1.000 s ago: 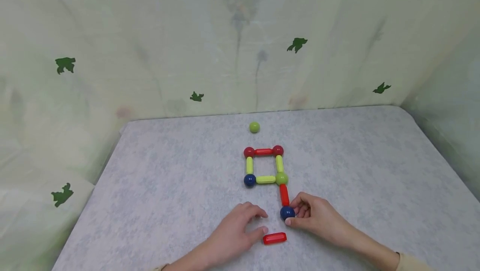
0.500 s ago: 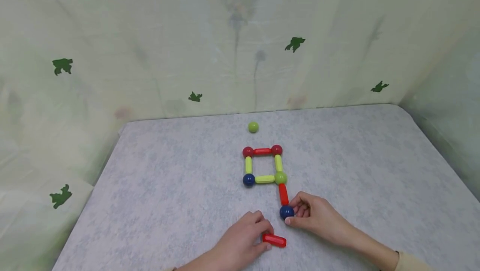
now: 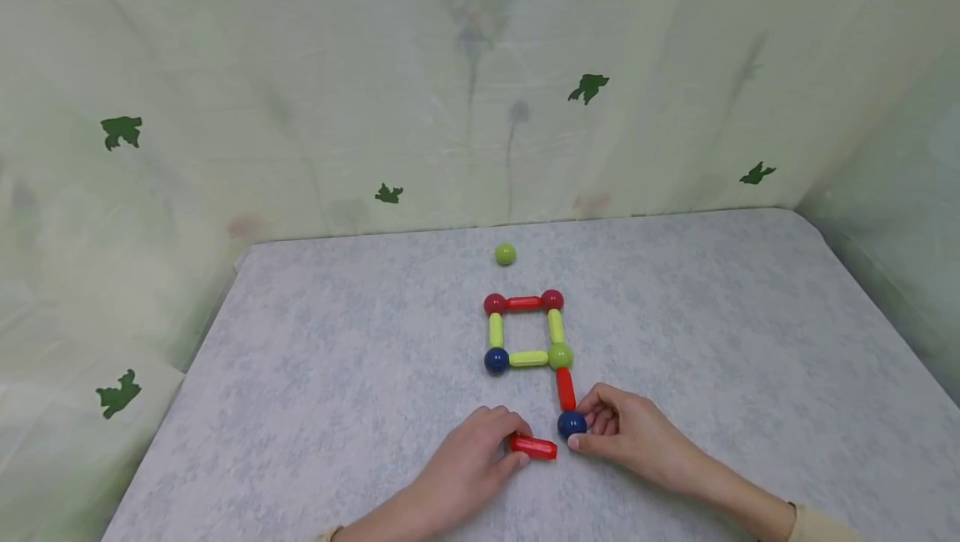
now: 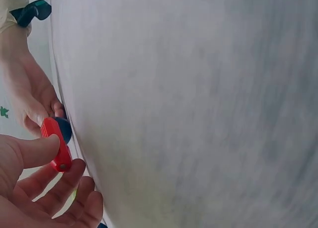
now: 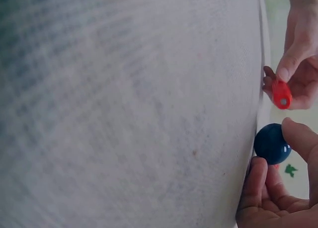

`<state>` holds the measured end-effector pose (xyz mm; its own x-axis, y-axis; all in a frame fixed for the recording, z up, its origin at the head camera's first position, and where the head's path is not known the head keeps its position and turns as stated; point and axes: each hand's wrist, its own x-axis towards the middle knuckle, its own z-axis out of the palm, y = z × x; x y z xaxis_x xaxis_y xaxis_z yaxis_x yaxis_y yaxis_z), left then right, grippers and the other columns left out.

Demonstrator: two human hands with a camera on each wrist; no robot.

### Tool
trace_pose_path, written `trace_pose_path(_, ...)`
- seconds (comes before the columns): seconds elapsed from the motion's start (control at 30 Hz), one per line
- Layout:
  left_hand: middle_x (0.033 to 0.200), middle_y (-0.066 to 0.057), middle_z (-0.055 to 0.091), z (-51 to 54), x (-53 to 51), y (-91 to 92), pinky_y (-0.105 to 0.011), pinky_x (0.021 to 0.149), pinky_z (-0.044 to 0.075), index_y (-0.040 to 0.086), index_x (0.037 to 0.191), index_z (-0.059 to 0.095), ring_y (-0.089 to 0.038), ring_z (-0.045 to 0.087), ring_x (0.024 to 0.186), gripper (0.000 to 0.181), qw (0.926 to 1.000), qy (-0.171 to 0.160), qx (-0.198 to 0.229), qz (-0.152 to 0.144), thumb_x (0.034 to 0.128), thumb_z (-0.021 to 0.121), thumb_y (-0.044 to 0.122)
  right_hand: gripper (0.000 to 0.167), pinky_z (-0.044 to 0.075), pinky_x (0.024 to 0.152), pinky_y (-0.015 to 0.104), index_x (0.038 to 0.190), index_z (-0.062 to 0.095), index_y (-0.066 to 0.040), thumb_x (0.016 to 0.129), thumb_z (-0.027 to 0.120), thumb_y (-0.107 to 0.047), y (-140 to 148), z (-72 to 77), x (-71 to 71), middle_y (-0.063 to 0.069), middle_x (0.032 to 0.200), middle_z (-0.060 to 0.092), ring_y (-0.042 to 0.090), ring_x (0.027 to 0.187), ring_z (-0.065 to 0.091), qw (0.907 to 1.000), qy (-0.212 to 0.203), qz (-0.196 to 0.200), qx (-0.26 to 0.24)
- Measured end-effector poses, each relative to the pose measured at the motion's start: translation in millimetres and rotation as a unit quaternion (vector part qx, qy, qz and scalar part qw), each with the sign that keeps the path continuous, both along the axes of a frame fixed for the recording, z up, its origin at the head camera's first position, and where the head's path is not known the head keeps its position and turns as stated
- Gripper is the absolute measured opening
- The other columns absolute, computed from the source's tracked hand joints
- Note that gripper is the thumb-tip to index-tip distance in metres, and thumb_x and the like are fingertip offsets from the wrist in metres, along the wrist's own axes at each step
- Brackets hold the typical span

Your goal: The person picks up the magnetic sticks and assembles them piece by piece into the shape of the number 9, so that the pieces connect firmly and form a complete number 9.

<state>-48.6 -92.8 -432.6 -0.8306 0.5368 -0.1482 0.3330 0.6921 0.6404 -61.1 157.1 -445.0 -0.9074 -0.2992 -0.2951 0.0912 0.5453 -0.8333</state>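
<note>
My left hand (image 3: 474, 460) pinches one end of a loose red magnetic rod (image 3: 535, 447) between thumb and fingers. The rod's free end points toward a blue ball (image 3: 572, 425), with a small gap between them; a metal tip shows on the rod (image 5: 282, 96) in the right wrist view. My right hand (image 3: 639, 435) holds that blue ball between thumb and fingers. From the ball a second red rod (image 3: 566, 390) runs up to a green ball (image 3: 560, 356), the near right corner of a square of rods and balls.
The square also has two red balls (image 3: 494, 303) at its far corners, a blue ball (image 3: 497, 360) at near left, yellow rods (image 3: 528, 358) and a red rod (image 3: 522, 303). Behind it lies a single green ball (image 3: 506, 254). A patterned curtain (image 3: 322, 92) hangs behind the grey table (image 3: 337, 342).
My left hand closed its thumb and fingers on the loose red rod, then moved it up and slightly left, nearer the blue ball's level. The right hand keeps its hold on the ball.
</note>
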Motion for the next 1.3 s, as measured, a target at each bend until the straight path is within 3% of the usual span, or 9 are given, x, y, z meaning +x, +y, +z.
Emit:
trace_pose_path(0.33, 0.084, 0.012, 0.056, 0.0, -17.4, 2.9, -0.027, 0.065, 0.043, 0.023, 0.101, 0.066, -0.011, 0.051, 0.075, 0.016, 0.9969, -0.057, 0.031, 0.045, 0.0879, 0.074, 0.019, 0.046, 0.048, 0.064, 0.025, 0.101, 0.062, -0.012, 0.073, 0.086, -0.040, -1, -1.6, 0.3, 0.000, 0.083, 0.059, 0.018, 0.075, 0.055, 1.0000, -0.007, -0.003, 0.000)
trace_pose_path(0.53, 0.081, 0.010, 0.055, -0.9, -19.6, 4.7, -0.026, 0.061, 0.041, 0.024, 0.101, 0.065, -0.009, 0.050, 0.072, 0.017, 0.9973, -0.049, 0.042, 0.034, 0.0879, 0.074, 0.018, 0.044, 0.047, 0.062, 0.025, 0.101, 0.062, -0.012, 0.074, 0.086, -0.039, -1, -2.5, 0.7, 0.000, 0.083, 0.059, 0.018, 0.074, 0.054, 0.9999, -0.009, 0.006, -0.007)
trace_pose_path(1.3, 0.083, 0.011, 0.054, -1.6, -22.0, 6.0, -0.025, 0.059, 0.039, 0.024, 0.101, 0.065, -0.008, 0.048, 0.069, 0.021, 0.9967, -0.038, 0.058, 0.041, 0.0851, 0.076, 0.015, 0.041, 0.047, 0.062, 0.025, 0.100, 0.062, -0.013, 0.076, 0.085, -0.038, 0, -0.8, -1.9, 0.000, 0.082, 0.060, 0.018, 0.074, 0.055, 0.9999, 0.003, 0.010, -0.002)
